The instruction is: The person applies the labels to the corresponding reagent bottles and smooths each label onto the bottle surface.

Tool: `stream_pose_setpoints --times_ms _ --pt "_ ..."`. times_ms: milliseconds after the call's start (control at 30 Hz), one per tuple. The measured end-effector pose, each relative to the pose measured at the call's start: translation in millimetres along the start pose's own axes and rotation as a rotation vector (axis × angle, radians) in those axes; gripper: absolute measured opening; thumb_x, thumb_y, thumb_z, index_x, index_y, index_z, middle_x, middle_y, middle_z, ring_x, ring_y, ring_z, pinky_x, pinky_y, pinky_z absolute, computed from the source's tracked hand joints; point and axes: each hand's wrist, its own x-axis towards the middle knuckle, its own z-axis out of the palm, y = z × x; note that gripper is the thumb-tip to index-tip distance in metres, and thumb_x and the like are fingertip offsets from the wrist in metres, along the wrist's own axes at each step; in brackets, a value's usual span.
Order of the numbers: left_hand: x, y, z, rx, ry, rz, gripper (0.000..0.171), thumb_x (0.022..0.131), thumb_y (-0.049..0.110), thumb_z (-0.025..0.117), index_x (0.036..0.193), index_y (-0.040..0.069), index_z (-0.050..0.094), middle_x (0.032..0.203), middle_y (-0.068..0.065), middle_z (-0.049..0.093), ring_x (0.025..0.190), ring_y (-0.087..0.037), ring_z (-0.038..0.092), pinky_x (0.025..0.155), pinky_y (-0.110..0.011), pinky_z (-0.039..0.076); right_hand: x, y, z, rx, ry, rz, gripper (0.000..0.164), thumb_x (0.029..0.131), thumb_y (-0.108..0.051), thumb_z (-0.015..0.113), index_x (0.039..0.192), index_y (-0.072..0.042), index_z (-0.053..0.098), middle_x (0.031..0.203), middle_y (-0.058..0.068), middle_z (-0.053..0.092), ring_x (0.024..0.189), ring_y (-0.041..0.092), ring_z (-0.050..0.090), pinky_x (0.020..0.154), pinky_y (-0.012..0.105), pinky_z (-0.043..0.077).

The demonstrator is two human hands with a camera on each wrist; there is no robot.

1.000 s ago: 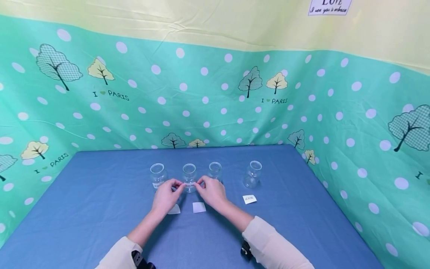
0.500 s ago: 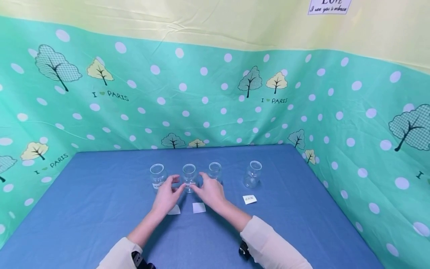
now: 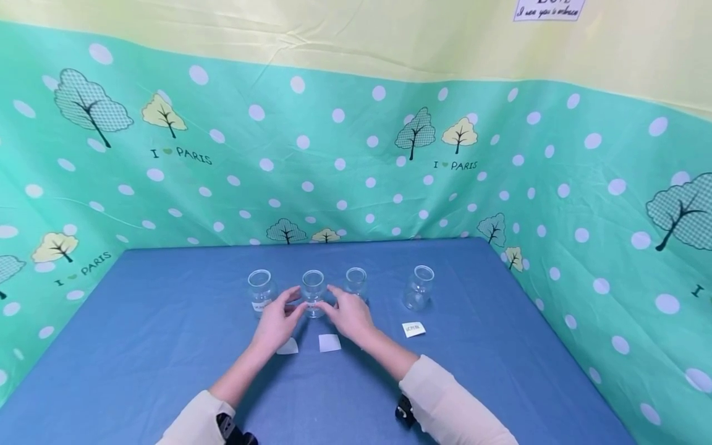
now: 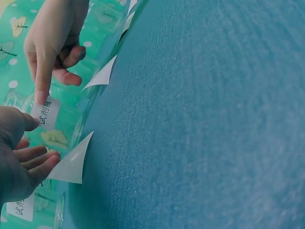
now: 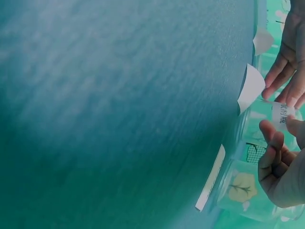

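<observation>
In the head view, my left hand and right hand flank the second clear glass jar from the left. A white label with handwriting lies on that jar's front. Both thumbs press it, as the left wrist view shows. The left hand's other fingers spread loosely beside the jar. On the right hand, the other fingers are loosely bent, with nothing visible between them. Farther left stands a jar with a label on it, partly hidden by the left hand. A third jar stands behind the right hand.
A fourth jar stands apart at the right, with a written label lying before it. Two blank, curled paper pieces lie in front of the hands, one backing paper and another. A patterned curtain rises behind the blue-covered table.
A second ago both hands pinched the label's ends at the jar. The fingers have since let go and spread, and the thumbs now rest on the label. The jars stay put.
</observation>
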Motion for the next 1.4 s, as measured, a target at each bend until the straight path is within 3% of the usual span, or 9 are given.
stream_pose_setpoints --times_ms 467,900,1067,1400 --pt "-0.4 0.8 -1.7 -0.002 -0.009 0.007 0.047 0.090 0.018 0.063 0.131 0.001 0.050 0.121 -0.023 0.060 0.100 -0.036 0.065 0.085 -0.042 0.052 -1.3 3.8 -3.6 0.056 -0.061 0.014 0.046 0.095 -0.031 0.053 0.136 -0.011 0.049 0.052 -0.009 0.056 0.046 0.003 0.050 0.051 0.023 0.040" --pt "3.6 -2.2 1.6 0.061 -0.053 -0.020 0.057 0.085 0.015 0.068 0.134 -0.002 0.044 0.123 -0.025 0.058 0.103 -0.037 0.063 0.086 -0.043 0.052 0.6 2.8 0.4 0.028 -0.066 0.026 0.064 0.084 -0.036 0.068 0.137 -0.007 0.045 0.058 -0.007 0.059 0.050 0.002 0.052 0.049 0.020 0.041" --pt "5.8 -2.8 1.8 0.059 -0.060 -0.048 0.057 0.085 0.017 0.069 0.133 -0.002 0.046 0.123 -0.024 0.059 0.103 -0.036 0.063 0.086 -0.043 0.052 3.0 2.3 3.5 -0.010 -0.037 0.024 0.059 0.084 -0.037 0.068 0.133 -0.009 0.050 0.062 -0.006 0.061 0.053 0.002 0.053 0.050 0.019 0.041" --pt "4.2 -4.3 0.7 0.040 -0.043 -0.008 0.049 0.087 0.013 0.065 0.130 -0.004 0.049 0.118 -0.025 0.062 0.100 -0.036 0.064 0.084 -0.042 0.052 1.3 5.1 2.2 0.031 -0.032 0.031 0.045 0.090 -0.029 0.062 0.131 -0.011 0.053 0.055 -0.007 0.058 0.047 0.000 0.052 0.050 0.021 0.040"
